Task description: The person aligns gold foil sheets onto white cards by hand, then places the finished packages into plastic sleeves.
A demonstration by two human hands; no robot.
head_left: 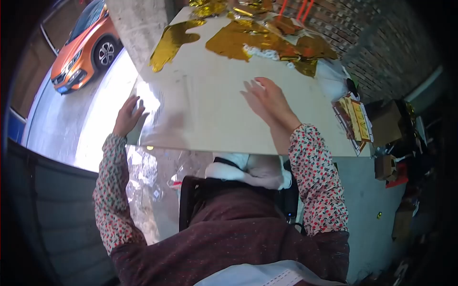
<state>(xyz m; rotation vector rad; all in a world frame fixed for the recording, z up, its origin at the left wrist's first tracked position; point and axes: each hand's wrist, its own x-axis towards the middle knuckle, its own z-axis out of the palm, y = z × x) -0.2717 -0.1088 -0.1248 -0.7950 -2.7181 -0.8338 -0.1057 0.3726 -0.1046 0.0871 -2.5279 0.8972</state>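
Note:
My left hand [126,115] is over the left edge of the pale tabletop [214,109], thumb apart from the fingers and nothing visible in its grasp. Clear, shiny plastic film [164,126] seems to lie on the table just right of it; its outline is hard to make out. My right hand [273,95] hovers over the middle right of the table, fingers loosely bent and apart, holding nothing I can see. Beyond the hands lie a flat gold foil piece [171,43] and a larger gold foil sheet [238,39], both like deflated balloons. Small white curled pieces [262,52] rest on the larger one.
Gold printed packets [355,119] are stacked at the table's right edge, near a white plastic bag [331,78]. Cardboard boxes [389,121] stand to the right. A brick wall [372,38] rises behind; an orange car [83,52] is parked at far left.

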